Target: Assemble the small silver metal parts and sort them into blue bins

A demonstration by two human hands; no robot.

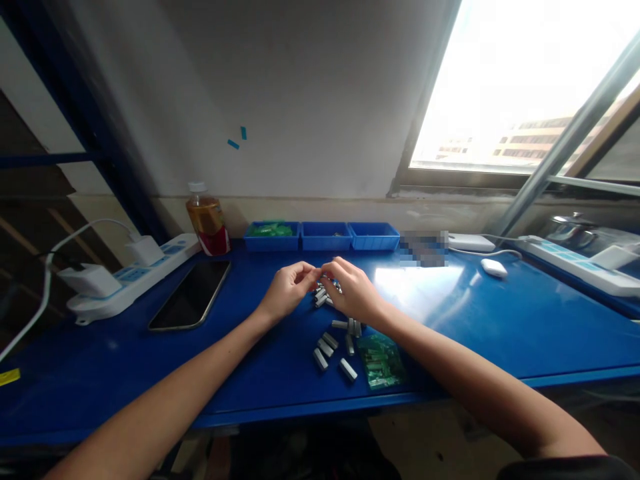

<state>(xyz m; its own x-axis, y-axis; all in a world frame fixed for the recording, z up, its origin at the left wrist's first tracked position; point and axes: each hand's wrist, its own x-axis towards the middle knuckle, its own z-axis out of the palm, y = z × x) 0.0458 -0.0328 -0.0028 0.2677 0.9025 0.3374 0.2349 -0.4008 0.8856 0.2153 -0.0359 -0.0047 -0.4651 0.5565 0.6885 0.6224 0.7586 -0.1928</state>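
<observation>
My left hand (290,288) and my right hand (351,288) meet fingertip to fingertip above the middle of the blue table (270,380). Both are closed in a pinch, and whatever sits between the fingers is hidden or too small to name. Just beneath them lies a pile of small silvery metal pieces (321,298), partly covered by my right hand. Nearer to me, several short metal cylinders (349,370) are scattered. Beside these, by my right forearm, is a green-tinted clear bag (383,362) with similar pieces inside.
Three blue bins (326,243) line the wall; the left one contains green bags (270,230). At left are a phone (190,295), a drink bottle (207,220) and a power strip (135,277). Another power strip (583,265) and a white earbud case (494,268) lie at right.
</observation>
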